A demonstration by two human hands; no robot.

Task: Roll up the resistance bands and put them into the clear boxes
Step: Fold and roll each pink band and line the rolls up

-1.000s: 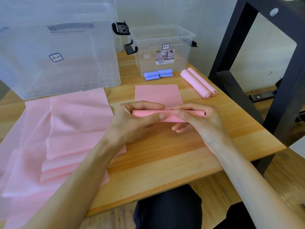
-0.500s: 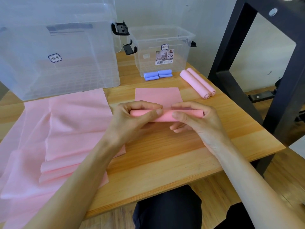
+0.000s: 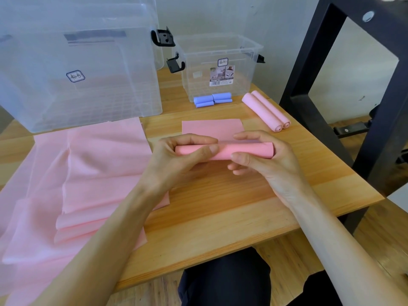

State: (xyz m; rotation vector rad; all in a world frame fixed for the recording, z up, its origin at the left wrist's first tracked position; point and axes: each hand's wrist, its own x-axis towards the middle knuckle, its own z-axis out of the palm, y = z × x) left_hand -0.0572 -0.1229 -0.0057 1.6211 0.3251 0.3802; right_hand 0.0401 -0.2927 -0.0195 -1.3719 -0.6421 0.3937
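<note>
— Pink roll (image 3: 223, 151), centre: who holds it?
— Left hand (image 3: 176, 160) and right hand (image 3: 267, 160) both grasp it over the wooden surface (image 3: 220, 206); its flat tail (image 3: 212, 129) lies beyond.
— Farther back?
— Loose pink bands (image 3: 88, 173) left; blue rolls (image 3: 212, 100) and two pink rolls (image 3: 265, 111) before the small box (image 3: 220, 62); large box (image 3: 77, 62) far left.

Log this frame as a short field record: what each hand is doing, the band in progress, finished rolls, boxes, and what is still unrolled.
left hand: left hand grips the left end of the pink roll
right hand: right hand grips its right end
band in progress: partly rolled; flat tail lies on the table beyond the hands
finished rolls: two pink rolls and blue rolls, on the table, outside the boxes
boxes: large clear box on the left, small clear box behind; no bands visible inside
unrolled: pink bands spread at left
</note>
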